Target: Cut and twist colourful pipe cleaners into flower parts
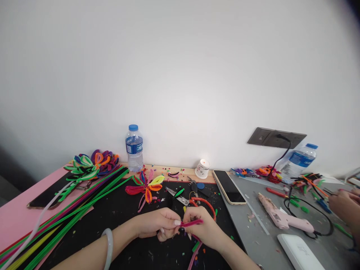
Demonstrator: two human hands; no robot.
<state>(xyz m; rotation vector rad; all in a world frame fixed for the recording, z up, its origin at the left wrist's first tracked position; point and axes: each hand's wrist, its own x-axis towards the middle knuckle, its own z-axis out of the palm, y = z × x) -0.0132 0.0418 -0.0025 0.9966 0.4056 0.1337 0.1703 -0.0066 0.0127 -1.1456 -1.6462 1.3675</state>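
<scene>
1. The left hand point(161, 224) pinches one end of a pink pipe cleaner point(194, 222) between thumb and fingers, and the right hand point(203, 227) grasps it just beside that pinch. If the two pulled unevenly, the fuzzy strand could slip or kink in the wrong spot.
2. The pink pipe cleaner is in front of the person, above the black mat point(126, 247). A small dark piece shows under the fingertips; whether it is joined to the strand I cannot tell, so a loosened pinch might let it drop.
3. Another pink strand point(193, 258) hangs or lies below the right hand. A sleeveless forearm sweeping sideways could drag it.
4. Just beyond the hands lie scissors point(184, 201), blades apart and pointing away to the left. Reaching over them carelessly risks a nick.
5. The multicoloured flower point(146, 187) sits near the scissors; a knock from the left hand could bend its petals.
6. Farther left, a white cable point(36, 230) crosses the loose pipe-cleaner bundle point(70, 217), so pulling one stem might snag it.
7. To the right, a glue gun point(284, 218) lies by a looping black cord point(332, 227), near a co-worker's hand point(344, 204). A tug could shift it; if hot, it might burn someone.
</scene>
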